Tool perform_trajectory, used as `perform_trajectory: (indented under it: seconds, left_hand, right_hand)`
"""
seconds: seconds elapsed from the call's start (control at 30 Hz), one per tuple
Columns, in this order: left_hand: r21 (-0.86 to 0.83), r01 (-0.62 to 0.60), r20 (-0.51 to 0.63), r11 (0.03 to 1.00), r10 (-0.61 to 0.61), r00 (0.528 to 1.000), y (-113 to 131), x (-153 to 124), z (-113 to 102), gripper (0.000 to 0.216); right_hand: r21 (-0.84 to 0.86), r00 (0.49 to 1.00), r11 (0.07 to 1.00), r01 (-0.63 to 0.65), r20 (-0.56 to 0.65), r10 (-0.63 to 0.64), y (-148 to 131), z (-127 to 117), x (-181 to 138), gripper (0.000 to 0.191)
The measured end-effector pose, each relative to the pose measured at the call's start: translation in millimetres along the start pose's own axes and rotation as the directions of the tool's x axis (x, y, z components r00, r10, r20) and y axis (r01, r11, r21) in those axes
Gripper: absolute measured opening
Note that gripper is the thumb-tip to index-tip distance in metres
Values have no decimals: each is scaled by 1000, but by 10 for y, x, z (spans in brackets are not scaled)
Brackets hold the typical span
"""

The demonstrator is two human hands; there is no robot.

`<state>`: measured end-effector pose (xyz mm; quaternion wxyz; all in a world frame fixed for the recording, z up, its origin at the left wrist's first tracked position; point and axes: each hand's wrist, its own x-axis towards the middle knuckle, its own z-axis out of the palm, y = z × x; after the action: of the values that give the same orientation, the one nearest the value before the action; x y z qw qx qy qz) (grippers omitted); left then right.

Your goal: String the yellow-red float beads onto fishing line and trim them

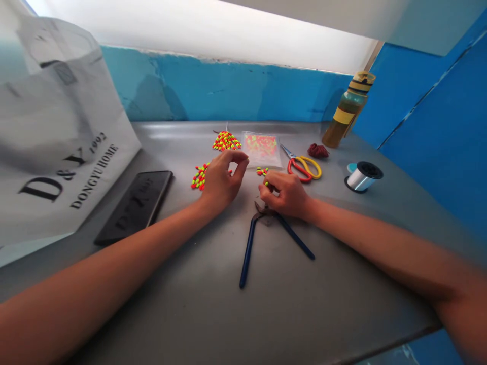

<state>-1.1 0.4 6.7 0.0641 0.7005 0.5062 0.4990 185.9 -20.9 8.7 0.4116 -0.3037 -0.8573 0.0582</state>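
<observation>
My left hand (225, 175) is raised over the table in a pinch, thumb against forefinger; whatever lies between the tips is too small to name. Partly behind it sits a pile of red and yellow-green beads (198, 178). My right hand (285, 192) is closed just above the head of the pliers, with a small yellow-green bead (267, 184) showing at its fingertips. Blue-handled pliers (249, 251) lie spread below that hand. A few loose beads (262, 172) rest between my two hands.
Behind are a beaded piece (227, 141) and a clear bag of beads (262, 147). Scissors (304, 167), dark red cord (318, 150), a wire spool (363, 177) and a bottle (348, 111) stand right. Left are a phone (135, 207) and a white bag (64, 142).
</observation>
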Motion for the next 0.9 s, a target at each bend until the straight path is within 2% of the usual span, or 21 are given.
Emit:
perform_trajectory:
  seconds: [0.1, 0.23, 0.33, 0.43, 0.63, 0.73, 0.9]
  left_hand:
    - [4, -84, 20, 996, 83, 996, -7, -24, 7, 7]
    - [30, -242, 50, 970, 240, 969, -21, -64, 25, 5]
    - [36, -305, 62, 952, 303, 951, -35, -73, 35, 5]
    - [29, -325, 76, 945, 322, 944, -47, -65, 39, 4]
    - [-15, -353, 108, 936, 352, 930, -56, -55, 36, 3]
    - [-20, -374, 114, 927, 374, 920, -63, -56, 37, 2]
    - [-1, -360, 116, 933, 358, 926, -75, -58, 46, 5]
  right_hand:
    - [6, 1000, 1000, 13, -24, -13, -5, -2, 5, 22]
    - [-21, 991, 999, -29, -134, 26, 7, -4, 19, 15]
    - [-62, 979, 997, -35, -204, 22, 41, -3, 32, 13]
    - [-100, 977, 995, 4, -212, -25, 61, -3, 39, 10]
    - [-80, 989, 993, 82, -116, -91, 32, 12, 34, 10]
    - [-62, 986, 996, 62, -150, -71, 28, 17, 38, 11]
    - [-53, 971, 992, 113, -208, -122, 22, -7, 54, 14]
